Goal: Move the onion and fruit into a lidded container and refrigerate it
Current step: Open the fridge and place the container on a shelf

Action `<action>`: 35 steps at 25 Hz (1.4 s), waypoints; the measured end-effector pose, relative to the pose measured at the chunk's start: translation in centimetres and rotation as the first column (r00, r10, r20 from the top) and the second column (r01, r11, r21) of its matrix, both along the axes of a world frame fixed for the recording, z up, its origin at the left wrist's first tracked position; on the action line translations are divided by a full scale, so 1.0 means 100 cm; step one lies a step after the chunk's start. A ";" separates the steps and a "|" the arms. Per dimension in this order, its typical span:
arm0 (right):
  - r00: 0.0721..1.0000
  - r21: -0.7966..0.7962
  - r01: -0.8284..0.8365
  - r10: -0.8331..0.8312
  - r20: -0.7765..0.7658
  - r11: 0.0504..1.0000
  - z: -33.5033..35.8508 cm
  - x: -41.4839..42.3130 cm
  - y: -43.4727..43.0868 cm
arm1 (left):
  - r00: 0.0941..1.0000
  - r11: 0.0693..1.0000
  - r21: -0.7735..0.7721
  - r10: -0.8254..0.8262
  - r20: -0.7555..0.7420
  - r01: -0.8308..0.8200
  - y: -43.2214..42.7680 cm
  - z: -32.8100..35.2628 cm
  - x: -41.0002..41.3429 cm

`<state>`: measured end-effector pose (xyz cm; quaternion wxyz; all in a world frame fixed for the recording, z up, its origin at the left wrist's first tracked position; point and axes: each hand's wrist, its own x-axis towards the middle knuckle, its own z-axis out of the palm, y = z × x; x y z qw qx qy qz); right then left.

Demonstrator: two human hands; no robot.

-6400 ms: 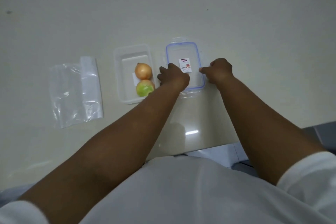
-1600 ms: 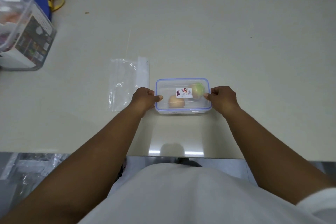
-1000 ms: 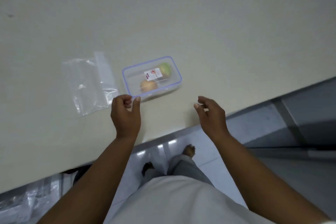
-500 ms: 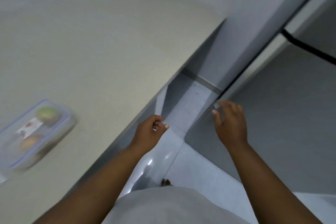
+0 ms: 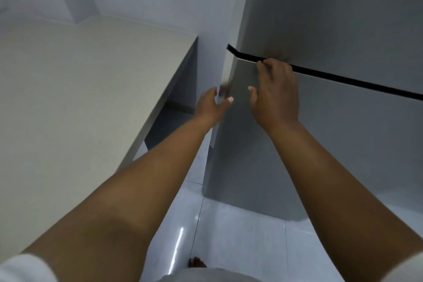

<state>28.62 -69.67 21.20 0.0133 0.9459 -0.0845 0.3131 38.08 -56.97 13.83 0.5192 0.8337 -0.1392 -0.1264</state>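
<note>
The grey refrigerator (image 5: 343,144) fills the right side, with a black gap (image 5: 343,79) between its upper and lower doors. My right hand (image 5: 274,96) rests on the lower door's top left corner, fingers hooked into the gap. At that door's left edge is my left hand (image 5: 211,107), fingers spread and blurred at the edge, holding nothing. The lidded container with the onion and fruit is out of view.
The beige countertop (image 5: 80,87) runs along the left and ends close to the refrigerator's side. A narrow strip of glossy tiled floor (image 5: 240,236) lies between them. My foot (image 5: 196,263) shows at the bottom.
The lid went onto the container, then both hands let go of it. I turned right from the counter, and both hands have reached the refrigerator's lower door.
</note>
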 end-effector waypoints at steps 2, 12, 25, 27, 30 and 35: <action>1.000 -0.015 0.014 -0.014 -0.016 1.000 -0.004 0.004 -0.001 | 0.999 0.996 -0.083 -0.024 -0.037 0.021 -0.012 0.001 0.012; 0.998 0.007 0.068 -0.068 0.017 0.998 0.006 -0.012 0.016 | 0.998 0.979 -0.203 -0.035 -0.044 0.025 0.004 -0.011 -0.007; 0.944 0.244 0.303 -0.325 0.051 0.921 0.015 -0.212 0.139 | 0.918 0.909 -0.132 -0.387 0.083 0.395 0.108 -0.039 -0.231; 0.925 0.261 0.350 -0.376 0.058 0.900 0.015 -0.248 0.152 | 0.878 0.866 -0.147 -0.468 0.100 0.478 0.117 -0.042 -0.266; 0.881 0.272 0.446 -0.471 0.033 0.853 0.012 -0.298 0.164 | 0.784 0.768 -0.160 -0.613 0.096 0.620 0.125 -0.041 -0.312; 0.800 0.313 0.565 -0.600 0.017 0.763 0.011 -0.363 0.168 | 0.588 0.575 -0.176 -0.809 0.026 0.799 0.140 -0.041 -0.361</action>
